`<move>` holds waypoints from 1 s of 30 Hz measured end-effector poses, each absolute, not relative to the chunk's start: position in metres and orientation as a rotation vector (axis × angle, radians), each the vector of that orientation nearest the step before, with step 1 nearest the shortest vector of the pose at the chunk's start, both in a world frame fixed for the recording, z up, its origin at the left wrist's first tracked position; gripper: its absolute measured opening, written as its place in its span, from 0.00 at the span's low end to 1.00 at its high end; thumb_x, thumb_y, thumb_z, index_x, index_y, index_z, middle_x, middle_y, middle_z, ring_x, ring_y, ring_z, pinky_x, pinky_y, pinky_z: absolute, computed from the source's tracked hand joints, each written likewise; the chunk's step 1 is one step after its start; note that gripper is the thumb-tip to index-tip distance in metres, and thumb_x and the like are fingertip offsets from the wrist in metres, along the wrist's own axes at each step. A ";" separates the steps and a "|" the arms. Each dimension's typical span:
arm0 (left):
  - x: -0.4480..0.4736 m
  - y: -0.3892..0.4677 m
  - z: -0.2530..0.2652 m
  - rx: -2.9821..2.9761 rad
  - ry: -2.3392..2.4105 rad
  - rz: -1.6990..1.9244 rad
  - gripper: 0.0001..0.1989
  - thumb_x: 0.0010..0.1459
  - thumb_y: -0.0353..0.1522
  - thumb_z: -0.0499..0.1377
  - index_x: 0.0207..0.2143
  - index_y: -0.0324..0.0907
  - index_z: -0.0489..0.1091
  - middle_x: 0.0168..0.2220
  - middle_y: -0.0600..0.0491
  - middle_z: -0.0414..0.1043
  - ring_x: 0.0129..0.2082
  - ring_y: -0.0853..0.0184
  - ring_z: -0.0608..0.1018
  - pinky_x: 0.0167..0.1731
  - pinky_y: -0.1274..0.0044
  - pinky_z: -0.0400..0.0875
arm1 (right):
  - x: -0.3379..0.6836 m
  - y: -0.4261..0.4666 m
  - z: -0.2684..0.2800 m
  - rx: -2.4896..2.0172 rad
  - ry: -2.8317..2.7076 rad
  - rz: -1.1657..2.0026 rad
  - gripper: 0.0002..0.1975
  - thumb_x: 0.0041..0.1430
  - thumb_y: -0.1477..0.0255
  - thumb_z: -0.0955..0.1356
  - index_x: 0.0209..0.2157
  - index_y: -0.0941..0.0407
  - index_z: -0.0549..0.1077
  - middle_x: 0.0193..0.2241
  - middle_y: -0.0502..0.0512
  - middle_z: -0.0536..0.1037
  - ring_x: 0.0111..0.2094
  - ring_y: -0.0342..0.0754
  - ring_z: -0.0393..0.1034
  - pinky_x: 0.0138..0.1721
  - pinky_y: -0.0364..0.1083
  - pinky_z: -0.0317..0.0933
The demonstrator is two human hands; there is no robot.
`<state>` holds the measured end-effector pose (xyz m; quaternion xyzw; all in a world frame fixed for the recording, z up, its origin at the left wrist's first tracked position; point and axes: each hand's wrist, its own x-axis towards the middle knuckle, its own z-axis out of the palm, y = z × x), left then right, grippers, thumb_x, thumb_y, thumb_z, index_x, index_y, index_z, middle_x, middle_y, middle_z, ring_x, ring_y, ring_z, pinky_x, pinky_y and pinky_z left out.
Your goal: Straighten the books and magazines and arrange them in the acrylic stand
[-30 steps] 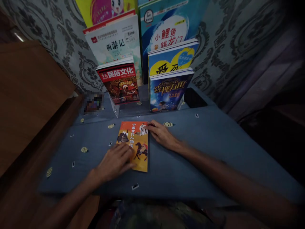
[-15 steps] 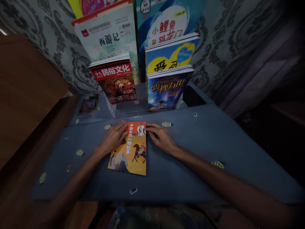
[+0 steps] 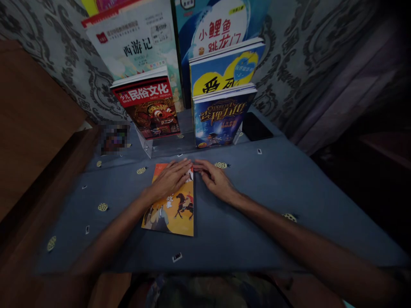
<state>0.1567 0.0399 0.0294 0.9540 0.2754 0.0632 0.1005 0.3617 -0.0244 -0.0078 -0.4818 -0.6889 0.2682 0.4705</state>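
Observation:
A thin book (image 3: 173, 218) with an orange and yellow cover lies flat on the blue tablecloth. Its cover shows white Chinese characters, a rider on a dark horse and robed figures. Across the upper part of the cover my left hand (image 3: 171, 179) lies flat, fingers stretched toward the top right corner and hiding most of the title. At that corner my right hand (image 3: 214, 179) rests beside the book's right edge, fingertips at the edge and fingers extended. The fingertips of both hands come close together there.
Behind stand several upright books: a red mask book (image 3: 157, 113), a dark blue book (image 3: 221, 117), a blue and yellow book (image 3: 221, 77), a pale book (image 3: 141, 47) and a teal book (image 3: 221, 30). A black flat object (image 3: 257, 127) lies right; a pixelated item (image 3: 114, 139) lies left.
My left hand has slid right across the cover, from the left edge to the top right corner, covering the title. My right hand stays by the right edge. The view has shifted slightly.

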 end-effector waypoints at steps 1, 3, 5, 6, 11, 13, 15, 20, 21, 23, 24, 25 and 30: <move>0.157 0.040 0.029 2.822 0.805 0.183 0.25 0.73 0.39 0.42 0.68 0.42 0.56 0.69 0.47 0.56 0.71 0.64 0.56 0.69 0.63 0.49 | 0.362 -0.025 -0.008 -1.198 -1.690 0.641 0.24 0.63 0.79 0.60 0.60 0.55 0.65 0.50 0.60 0.81 0.50 0.52 0.77 0.52 0.57 0.69; 0.158 0.039 0.029 2.825 0.802 0.175 0.25 0.73 0.39 0.42 0.68 0.42 0.56 0.70 0.47 0.54 0.71 0.64 0.54 0.69 0.62 0.48 | 0.362 -0.026 -0.008 -1.235 -1.698 0.605 0.24 0.63 0.79 0.60 0.60 0.55 0.64 0.50 0.60 0.81 0.48 0.53 0.77 0.52 0.58 0.69; 0.157 0.037 0.031 2.832 0.802 0.164 0.25 0.73 0.39 0.42 0.68 0.42 0.56 0.70 0.48 0.53 0.72 0.64 0.53 0.69 0.62 0.47 | 0.362 -0.027 -0.008 -1.258 -1.711 0.575 0.25 0.63 0.79 0.60 0.61 0.54 0.63 0.51 0.60 0.80 0.46 0.53 0.78 0.51 0.58 0.69; 0.156 0.036 0.031 2.836 0.795 0.156 0.25 0.73 0.39 0.42 0.68 0.43 0.55 0.70 0.48 0.53 0.72 0.64 0.53 0.69 0.62 0.46 | 0.362 -0.027 -0.008 -1.264 -1.719 0.566 0.26 0.63 0.79 0.60 0.62 0.54 0.63 0.51 0.60 0.80 0.46 0.53 0.78 0.51 0.58 0.70; 0.150 0.023 0.035 2.862 0.724 0.106 0.24 0.74 0.39 0.42 0.68 0.45 0.56 0.71 0.49 0.52 0.72 0.65 0.53 0.70 0.62 0.46 | 0.362 -0.027 -0.008 -1.261 -1.739 0.560 0.26 0.63 0.79 0.60 0.62 0.54 0.63 0.53 0.59 0.79 0.47 0.53 0.77 0.50 0.58 0.70; 0.147 0.015 0.036 2.870 0.698 0.085 0.24 0.74 0.39 0.43 0.68 0.46 0.56 0.70 0.50 0.53 0.71 0.65 0.54 0.70 0.62 0.46 | 0.361 -0.027 -0.009 -1.253 -1.750 0.553 0.26 0.63 0.79 0.59 0.62 0.54 0.63 0.53 0.59 0.79 0.48 0.53 0.77 0.51 0.58 0.69; 0.143 0.006 0.037 2.880 0.653 0.073 0.24 0.73 0.38 0.43 0.68 0.47 0.55 0.70 0.50 0.55 0.71 0.66 0.55 0.70 0.62 0.47 | 0.361 -0.027 -0.010 -1.243 -1.759 0.542 0.25 0.63 0.79 0.59 0.61 0.53 0.64 0.53 0.58 0.79 0.49 0.53 0.76 0.51 0.58 0.69; 0.134 -0.023 0.036 2.911 0.500 0.090 0.23 0.73 0.38 0.44 0.67 0.44 0.57 0.68 0.49 0.58 0.71 0.65 0.56 0.70 0.61 0.46 | 0.361 -0.028 -0.009 -1.230 -1.773 0.534 0.24 0.64 0.78 0.59 0.60 0.52 0.66 0.52 0.57 0.80 0.51 0.53 0.76 0.52 0.58 0.69; 0.133 -0.029 0.036 2.913 0.478 0.084 0.23 0.73 0.37 0.44 0.67 0.43 0.57 0.68 0.49 0.59 0.71 0.65 0.56 0.70 0.61 0.46 | 0.361 -0.028 -0.009 -1.227 -1.776 0.531 0.24 0.64 0.78 0.59 0.59 0.52 0.67 0.52 0.57 0.80 0.51 0.53 0.76 0.52 0.57 0.69; 0.129 -0.042 0.037 2.906 0.439 0.067 0.23 0.73 0.37 0.44 0.67 0.42 0.58 0.68 0.49 0.59 0.71 0.66 0.56 0.70 0.62 0.47 | 0.361 -0.027 -0.010 -1.226 -1.778 0.522 0.23 0.64 0.78 0.59 0.58 0.52 0.68 0.51 0.56 0.80 0.52 0.53 0.75 0.53 0.57 0.69; 0.128 -0.048 0.038 2.901 0.419 0.063 0.23 0.73 0.37 0.45 0.67 0.42 0.58 0.68 0.49 0.60 0.71 0.66 0.56 0.70 0.63 0.48 | 0.361 -0.027 -0.010 -1.226 -1.780 0.518 0.23 0.64 0.78 0.59 0.58 0.52 0.69 0.51 0.56 0.80 0.52 0.53 0.75 0.53 0.57 0.69; 0.127 -0.054 0.038 2.898 0.395 0.063 0.23 0.73 0.37 0.45 0.66 0.41 0.59 0.67 0.49 0.61 0.70 0.66 0.57 0.70 0.63 0.48 | 0.361 -0.026 -0.010 -1.228 -1.783 0.515 0.23 0.64 0.78 0.59 0.57 0.52 0.70 0.51 0.56 0.80 0.52 0.53 0.75 0.54 0.57 0.69; 0.122 -0.080 0.039 2.923 0.313 0.094 0.23 0.73 0.37 0.47 0.64 0.36 0.61 0.65 0.48 0.65 0.68 0.64 0.62 0.71 0.64 0.46 | 0.360 -0.027 -0.008 -1.266 -1.830 0.465 0.22 0.64 0.78 0.59 0.56 0.53 0.71 0.50 0.58 0.80 0.51 0.55 0.75 0.53 0.59 0.69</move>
